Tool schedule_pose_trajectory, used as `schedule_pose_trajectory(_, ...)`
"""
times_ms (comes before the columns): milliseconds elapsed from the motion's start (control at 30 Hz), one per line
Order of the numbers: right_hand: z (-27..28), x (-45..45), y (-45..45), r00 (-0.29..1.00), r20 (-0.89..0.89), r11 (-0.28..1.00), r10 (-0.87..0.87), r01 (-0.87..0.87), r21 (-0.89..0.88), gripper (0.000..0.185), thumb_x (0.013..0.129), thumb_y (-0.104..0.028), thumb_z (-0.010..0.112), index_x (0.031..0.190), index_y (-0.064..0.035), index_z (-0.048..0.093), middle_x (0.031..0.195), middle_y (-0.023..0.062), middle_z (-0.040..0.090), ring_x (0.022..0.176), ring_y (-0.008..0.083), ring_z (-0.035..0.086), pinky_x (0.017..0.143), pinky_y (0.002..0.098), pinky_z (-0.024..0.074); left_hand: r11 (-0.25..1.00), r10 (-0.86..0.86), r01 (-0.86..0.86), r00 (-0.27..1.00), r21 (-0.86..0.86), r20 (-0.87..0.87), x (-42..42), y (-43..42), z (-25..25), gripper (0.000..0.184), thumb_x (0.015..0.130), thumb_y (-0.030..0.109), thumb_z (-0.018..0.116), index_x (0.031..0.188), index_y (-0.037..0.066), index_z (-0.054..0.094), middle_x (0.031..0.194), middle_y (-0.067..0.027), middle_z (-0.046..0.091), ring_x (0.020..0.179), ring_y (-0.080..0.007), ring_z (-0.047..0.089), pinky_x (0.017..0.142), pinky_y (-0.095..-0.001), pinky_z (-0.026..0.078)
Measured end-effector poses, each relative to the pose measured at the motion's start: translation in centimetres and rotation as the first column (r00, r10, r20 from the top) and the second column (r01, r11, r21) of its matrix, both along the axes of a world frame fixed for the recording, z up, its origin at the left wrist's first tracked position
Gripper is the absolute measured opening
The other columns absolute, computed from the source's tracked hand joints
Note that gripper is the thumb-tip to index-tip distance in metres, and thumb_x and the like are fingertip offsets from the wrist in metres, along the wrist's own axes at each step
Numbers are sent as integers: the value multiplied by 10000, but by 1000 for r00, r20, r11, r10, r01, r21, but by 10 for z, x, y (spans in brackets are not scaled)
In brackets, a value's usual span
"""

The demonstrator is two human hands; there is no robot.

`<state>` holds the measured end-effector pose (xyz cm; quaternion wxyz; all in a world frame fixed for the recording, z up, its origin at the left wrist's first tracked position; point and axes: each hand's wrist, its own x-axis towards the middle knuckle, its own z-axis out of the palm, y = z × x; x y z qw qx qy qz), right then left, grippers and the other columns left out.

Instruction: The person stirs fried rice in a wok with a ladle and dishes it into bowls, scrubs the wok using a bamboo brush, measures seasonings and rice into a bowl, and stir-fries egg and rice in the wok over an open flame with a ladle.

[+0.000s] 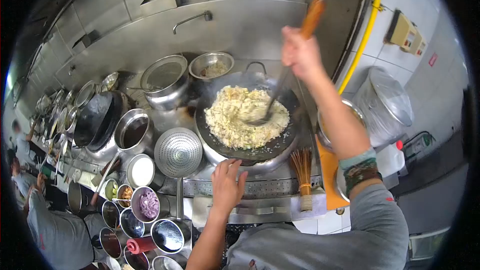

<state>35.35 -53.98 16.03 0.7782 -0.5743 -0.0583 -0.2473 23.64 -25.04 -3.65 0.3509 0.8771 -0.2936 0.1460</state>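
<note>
My right hand [300, 56] is closed round the long handle of a ladle [267, 115], below its wooden end. The ladle's bowl is down in fried rice [237, 105] with yellow bits, blurred by motion. A large dark wok [205, 132] on the stove holds the rice. My left hand [227, 185] is at the wok's near edge, fingers stretched out and nothing gripped in them. Whether its fingertips touch the rim I cannot tell. To its left lies a round perforated strainer [178, 152], its handle pointing toward me.
A bamboo brush [302, 175] stands right of the wok. Left are a pot of dark liquid [134, 130], a bowl of white stuff [140, 170], sliced onions [148, 204] and a red bottle [141, 244]. A faucet [192, 20] juts above. Other people [57, 225] stand at far left.
</note>
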Motion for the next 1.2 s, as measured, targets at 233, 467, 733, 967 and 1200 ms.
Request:
schedule_pose_trajectory(233,-56,19,1,983,-175,984,-52,81,161,294,883,-192,565,674,-138,366,481,-55,273,349,89,269,342,286,245,981,-120,131,989,145,-82,13,-20,-23,277,765,194,690,975,37,602,947,-111,562,926,-312,520,788,-408,420)
schedule_pose_trajectory(467,1,-10,28,952,-273,987,-140,157,43,352,877,-224,589,633,-150,347,483,-54,279,359,84,274,347,279,253,989,-124,121,992,-90,-22,-22,-20,40,155,786,167,678,802,52,575,838,-131,520,819,-325,491,697,-423,377)
schedule_pose_trajectory(733,-44,-56,50,966,112,972,-234,233,23,348,893,-238,602,662,-116,373,479,-19,330,344,107,306,352,280,278,987,-156,156,988,-22,16,-59,25,-33,152,786,186,671,787,63,581,810,-147,522,822,-369,492,705,-458,384)
schedule_pose_trajectory(967,15,-63,53,964,-33,964,-265,265,-10,344,878,-253,628,660,-125,396,465,-39,323,332,87,304,331,272,259,988,-140,143,989,-62,48,29,-19,-51,151,800,195,652,831,59,596,857,-110,533,855,-318,507,700,-434,415)
schedule_pose_trajectory(1200,-86,-10,51,985,11,985,-171,171,-16,303,879,-252,613,673,-94,456,469,-30,376,356,103,371,349,274,303,994,-103,103,995,-44,0,19,-19,-12,299,780,172,672,1059,82,612,1093,-79,559,1057,-278,504,849,-408,386)
